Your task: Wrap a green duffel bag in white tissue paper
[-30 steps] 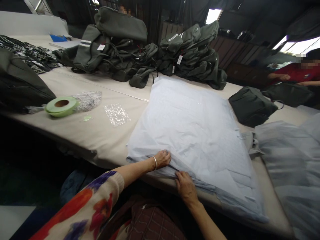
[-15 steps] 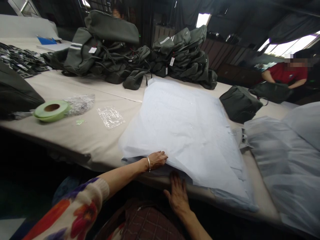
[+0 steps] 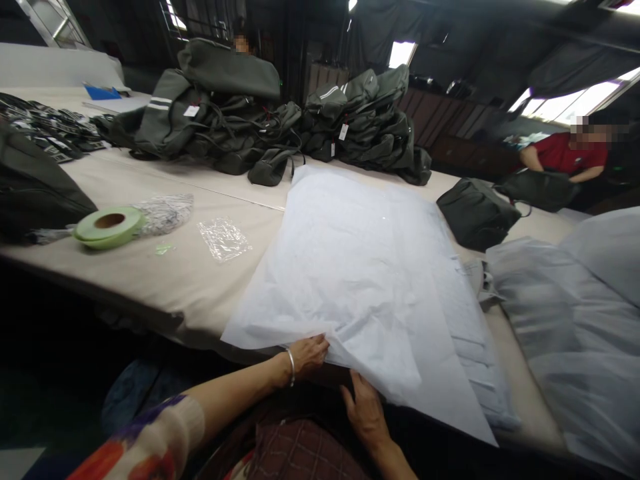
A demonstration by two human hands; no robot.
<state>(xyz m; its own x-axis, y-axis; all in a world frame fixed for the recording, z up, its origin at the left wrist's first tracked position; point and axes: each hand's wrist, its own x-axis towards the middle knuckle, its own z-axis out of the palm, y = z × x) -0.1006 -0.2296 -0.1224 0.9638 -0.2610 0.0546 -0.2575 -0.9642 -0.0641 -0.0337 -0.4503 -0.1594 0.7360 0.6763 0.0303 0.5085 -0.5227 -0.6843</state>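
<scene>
A large sheet of thin white tissue paper (image 3: 360, 280) lies on top of a stack of the same sheets (image 3: 480, 373) on the beige table (image 3: 200, 273). The top sheet is drawn toward me and overhangs the near table edge. My left hand (image 3: 307, 353), with a bangle at the wrist, pinches the sheet's near edge. My right hand (image 3: 365, 407) grips the same edge a little to the right, below the table edge.
A green tape roll (image 3: 107, 227), a small clear bag (image 3: 224, 239) and crumpled plastic (image 3: 163, 210) lie at the left. Piles of dark green bags (image 3: 280, 127) fill the back, one more bag (image 3: 475, 213) at the right. Bagged pale items (image 3: 575, 320) lie at the right. A person in red (image 3: 565, 157) works beyond.
The top sheet has slid toward me and now hangs over the table edge. Both hands have moved back with it; my right hand went from lying flat to gripping the edge.
</scene>
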